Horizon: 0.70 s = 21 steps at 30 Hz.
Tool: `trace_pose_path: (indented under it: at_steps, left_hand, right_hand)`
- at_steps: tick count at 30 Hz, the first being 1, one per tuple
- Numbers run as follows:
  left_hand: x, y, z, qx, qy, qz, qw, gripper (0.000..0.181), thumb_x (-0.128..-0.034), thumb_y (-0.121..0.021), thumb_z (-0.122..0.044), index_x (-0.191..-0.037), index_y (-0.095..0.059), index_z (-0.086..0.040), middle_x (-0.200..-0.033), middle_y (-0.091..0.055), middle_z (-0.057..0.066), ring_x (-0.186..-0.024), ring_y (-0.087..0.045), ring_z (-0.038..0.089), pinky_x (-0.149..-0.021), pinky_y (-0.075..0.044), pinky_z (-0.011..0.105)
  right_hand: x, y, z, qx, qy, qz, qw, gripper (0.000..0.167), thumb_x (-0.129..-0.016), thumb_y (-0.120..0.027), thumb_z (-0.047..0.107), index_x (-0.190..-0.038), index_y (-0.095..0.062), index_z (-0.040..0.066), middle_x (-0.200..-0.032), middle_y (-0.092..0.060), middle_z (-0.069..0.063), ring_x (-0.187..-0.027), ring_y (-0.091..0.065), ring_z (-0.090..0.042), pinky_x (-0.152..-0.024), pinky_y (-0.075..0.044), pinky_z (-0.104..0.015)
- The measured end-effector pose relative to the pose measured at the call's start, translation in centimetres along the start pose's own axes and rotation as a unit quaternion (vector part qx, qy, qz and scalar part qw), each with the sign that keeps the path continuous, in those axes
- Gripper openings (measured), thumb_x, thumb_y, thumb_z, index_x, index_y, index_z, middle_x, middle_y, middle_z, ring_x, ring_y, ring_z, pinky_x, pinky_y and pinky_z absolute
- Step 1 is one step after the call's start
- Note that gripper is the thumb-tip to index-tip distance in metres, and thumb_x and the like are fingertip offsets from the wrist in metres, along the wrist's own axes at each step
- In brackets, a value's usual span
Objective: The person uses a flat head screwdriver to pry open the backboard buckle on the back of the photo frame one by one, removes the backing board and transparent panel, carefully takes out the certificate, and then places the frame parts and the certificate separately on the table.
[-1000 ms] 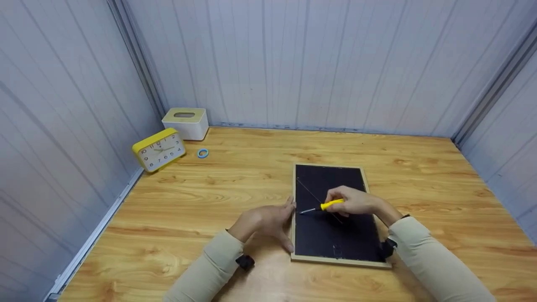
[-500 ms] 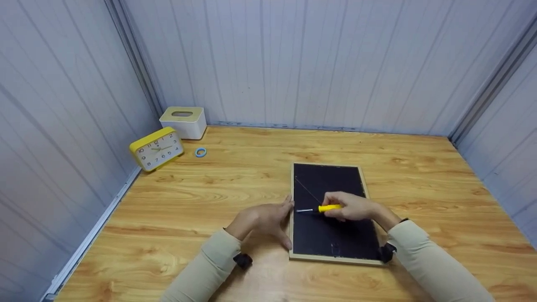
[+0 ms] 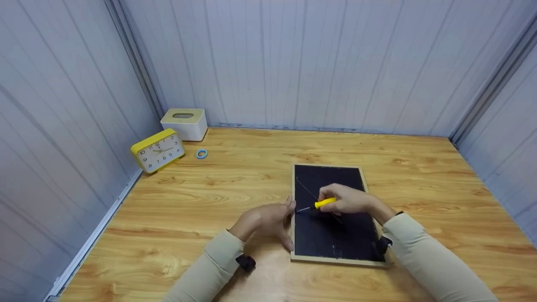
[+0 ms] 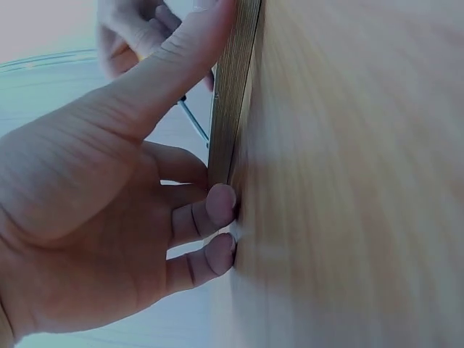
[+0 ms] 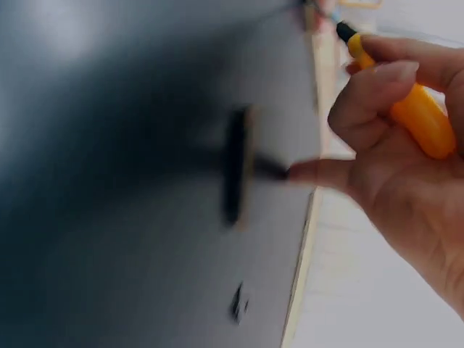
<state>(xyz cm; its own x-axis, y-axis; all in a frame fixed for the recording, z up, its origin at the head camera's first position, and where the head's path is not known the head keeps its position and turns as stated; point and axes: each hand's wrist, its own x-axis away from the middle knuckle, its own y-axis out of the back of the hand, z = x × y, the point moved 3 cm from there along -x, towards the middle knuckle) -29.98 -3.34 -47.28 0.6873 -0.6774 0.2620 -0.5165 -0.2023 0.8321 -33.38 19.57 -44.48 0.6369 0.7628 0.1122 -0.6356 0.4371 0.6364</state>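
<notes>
Table [image 3: 436,193] stretches right of the frame [image 3: 323,241]. Left hand [image 3: 272,219], fingers apart, touches its left edge; right hand [image 3: 350,199] grips a screwdriver [image 3: 325,202] above it.

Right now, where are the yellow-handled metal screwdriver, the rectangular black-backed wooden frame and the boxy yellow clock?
Yellow-handled metal screwdriver [image 3: 325,203]: head view, on its handle.
Rectangular black-backed wooden frame [image 3: 316,237]: head view, on its black back.
Boxy yellow clock [image 3: 161,154]: head view, on its white face.

Frame [image 3: 323,237] on the tabletop [image 3: 218,184], screwdriver [image 3: 323,203] over its left half, clock [image 3: 159,152] far left, ring [image 3: 202,157] just right of it, tissue box [image 3: 188,129] behind
</notes>
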Motion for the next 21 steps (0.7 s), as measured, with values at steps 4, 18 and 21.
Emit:
trace_pose_path:
  at_steps: [4, 18, 21]
  left_hand:
    - [0.1, -0.1, 0.2, 0.035, -0.005, -0.005, 0.9994, 0.133, -0.0623, -0.092, -0.051, -0.160, -0.014, -0.003, -0.164, -0.010, 0.017, -0.147, -0.020, 0.019, -0.118, -0.019, 0.030]
    - [0.0, -0.3, 0.5, 0.030, -0.012, -0.010, 0.9994, 0.131, -0.0630, -0.090, -0.055, -0.160, -0.017, -0.005, -0.163, -0.019, 0.011, -0.146, -0.023, 0.014, -0.117, -0.021, 0.029]
    - [0.1, -0.2, 0.6, 0.029, -0.006, -0.013, 0.9995, 0.131, -0.0630, -0.090, -0.055, -0.160, -0.018, -0.005, -0.163, -0.022, 0.009, -0.146, -0.023, 0.014, -0.117, -0.021, 0.028]
  right_hand:
    - [-0.1, -0.1, 0.6, -0.063, -0.023, -0.030, 0.9973, 0.013, -0.095, -0.069, 0.008, -0.099, -0.069, -0.003, -0.082, -0.067, -0.027, -0.065, -0.067, -0.039, -0.061, -0.057, -0.041]
    - [0.0, -1.4, -0.7, -0.100, 0.029, -0.123, 0.9869, 0.020, -0.093, -0.074, 0.018, -0.101, -0.072, 0.000, -0.085, -0.075, -0.014, -0.080, -0.071, -0.039, -0.067, -0.058, -0.038]
    - [0.0, -1.6, -0.5, -0.073, 0.038, -0.137, 0.9871, 0.012, -0.092, -0.075, 0.014, -0.097, -0.071, 0.004, -0.088, -0.075, -0.010, -0.073, -0.068, -0.028, -0.058, -0.052, -0.025]
